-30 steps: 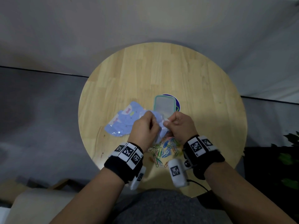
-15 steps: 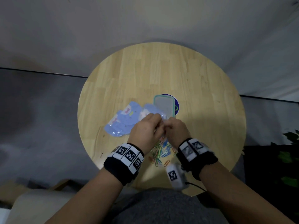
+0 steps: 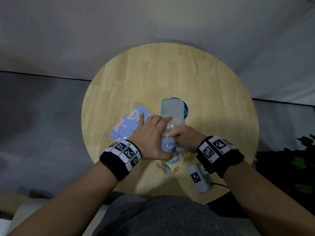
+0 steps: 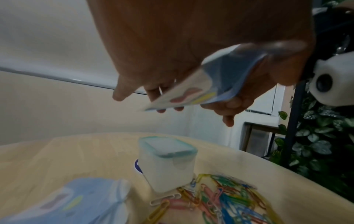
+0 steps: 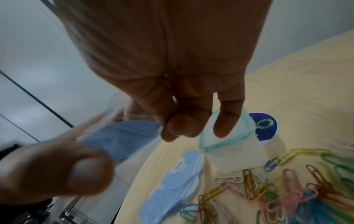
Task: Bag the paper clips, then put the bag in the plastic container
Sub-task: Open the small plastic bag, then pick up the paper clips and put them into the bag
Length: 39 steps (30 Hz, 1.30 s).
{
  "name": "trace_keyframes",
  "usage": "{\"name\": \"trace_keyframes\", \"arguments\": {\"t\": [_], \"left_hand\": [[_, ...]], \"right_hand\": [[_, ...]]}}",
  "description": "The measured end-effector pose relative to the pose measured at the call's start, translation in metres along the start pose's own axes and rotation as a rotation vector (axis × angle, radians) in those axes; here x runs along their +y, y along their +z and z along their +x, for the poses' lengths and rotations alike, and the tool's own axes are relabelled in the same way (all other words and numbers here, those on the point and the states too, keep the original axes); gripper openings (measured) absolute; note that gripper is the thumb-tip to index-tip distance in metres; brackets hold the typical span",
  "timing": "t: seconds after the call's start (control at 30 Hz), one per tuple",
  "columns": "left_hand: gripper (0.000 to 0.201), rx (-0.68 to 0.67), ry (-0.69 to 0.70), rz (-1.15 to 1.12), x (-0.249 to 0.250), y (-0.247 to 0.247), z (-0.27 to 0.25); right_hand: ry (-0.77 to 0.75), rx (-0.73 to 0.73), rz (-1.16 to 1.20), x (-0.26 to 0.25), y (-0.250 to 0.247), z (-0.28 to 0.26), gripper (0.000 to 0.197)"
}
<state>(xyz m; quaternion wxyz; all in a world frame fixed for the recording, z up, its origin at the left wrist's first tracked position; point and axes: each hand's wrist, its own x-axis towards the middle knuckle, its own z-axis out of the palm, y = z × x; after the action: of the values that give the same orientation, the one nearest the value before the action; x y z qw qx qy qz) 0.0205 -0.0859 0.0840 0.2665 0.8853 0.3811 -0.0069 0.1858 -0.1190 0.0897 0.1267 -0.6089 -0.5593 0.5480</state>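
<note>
While both hands work above the round bench (image 3: 170, 74), the bag (image 3: 166, 142) is held in the air between them, over the paper clips (image 3: 172, 160) at approx 6 o'clock on the bench. Left hand (image 3: 150, 135): fingers spread, thumb clamped on the bag's near edge. Right hand (image 3: 185, 137): fingers curled, pinching the bag. Plastic container (image 3: 172, 111), lid on, stands near centre, just beyond the hands. Stack of spare bags (image 3: 126, 126) lies at approx 9 o'clock of it.
</note>
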Motion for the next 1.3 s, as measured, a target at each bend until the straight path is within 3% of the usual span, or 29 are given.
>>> {"name": "trace_keyframes", "arguments": {"t": [0.07, 0.13, 0.2, 0.3, 0.37, 0.43, 0.5, 0.63, 0.7, 0.77, 0.83, 0.9, 0.97, 1.03, 1.1, 1.2, 1.3], "left_hand": [[0.091, 0.098, 0.015, -0.029, 0.0, 0.004, 0.002], [0.075, 0.212, 0.01, -0.076, 0.002, 0.01, 0.003], [0.062, 0.334, -0.011, -0.099, 0.008, 0.016, 0.005], [0.065, 0.434, -0.016, -0.089, 0.017, 0.025, 0.005], [0.087, 0.363, -0.033, -0.095, 0.018, 0.027, 0.002], [0.101, 0.243, -0.089, -0.116, 0.014, 0.026, -0.001], [0.098, 0.195, -0.127, -0.094, 0.011, 0.029, -0.001], [0.077, 0.264, -0.198, -0.131, 0.005, 0.038, 0.003], [0.077, 0.276, -0.242, -0.163, -0.002, 0.042, 0.004], [0.076, 0.283, -0.265, -0.171, -0.014, 0.048, 0.001], [0.072, 0.282, -0.242, -0.164, -0.026, 0.055, -0.004], [0.069, 0.272, -0.205, -0.145, -0.033, 0.06, -0.01], [0.068, 0.267, -0.198, -0.152, -0.032, 0.062, -0.016], [0.069, 0.266, -0.208, -0.171, -0.028, 0.063, -0.02], [0.069, 0.263, -0.213, -0.186, -0.024, 0.063, -0.022], [0.07, 0.254, -0.214, -0.199, -0.021, 0.06, -0.024], [0.074, 0.248, -0.23, -0.195, -0.021, 0.059, -0.022]], "right_hand": [[-0.02, 0.015, -0.046, -0.001, -0.001, -0.002, 0.051], [0.012, 0.15, 0.027, -0.001, -0.001, -0.002, 0.043], [0.089, 0.251, 0.263, 0.0, 0.001, -0.001, 0.035], [0.162, 0.177, 0.603, 0.0, 0.007, -0.003, 0.021], [0.167, 0.16, 0.573, 0.001, 0.006, -0.003, 0.012], [0.158, 0.185, 0.394, 0.005, 0.004, -0.004, 0.014], [0.167, 0.205, 0.237, 0.007, 0.004, -0.003, 0.019], [0.059, 0.228, 0.17, 0.001, 0.011, -0.003, 0.017], [0.107, 0.339, 0.346, 0.011, 0.005, -0.002, 0.01], [0.24, 0.567, 0.49, 0.041, -0.003, 0.001, 0.016], [0.394, 0.697, 0.183, 0.081, -0.012, 0.001, 0.009], [0.503, 0.535, -0.135, 0.11, -0.011, 0.0, 0.052], [0.486, 0.362, -0.281, 0.124, -0.003, 0.002, 0.092], [0.447, 0.3, -0.375, 0.127, 0.006, 0.009, 0.105], [0.413, 0.317, -0.41, 0.124, 0.013, 0.016, 0.095], [0.349, 0.408, -0.378, 0.118, 0.021, 0.023, 0.057], [0.325, 0.442, -0.352, 0.114, 0.023, 0.026, 0.033]]}}
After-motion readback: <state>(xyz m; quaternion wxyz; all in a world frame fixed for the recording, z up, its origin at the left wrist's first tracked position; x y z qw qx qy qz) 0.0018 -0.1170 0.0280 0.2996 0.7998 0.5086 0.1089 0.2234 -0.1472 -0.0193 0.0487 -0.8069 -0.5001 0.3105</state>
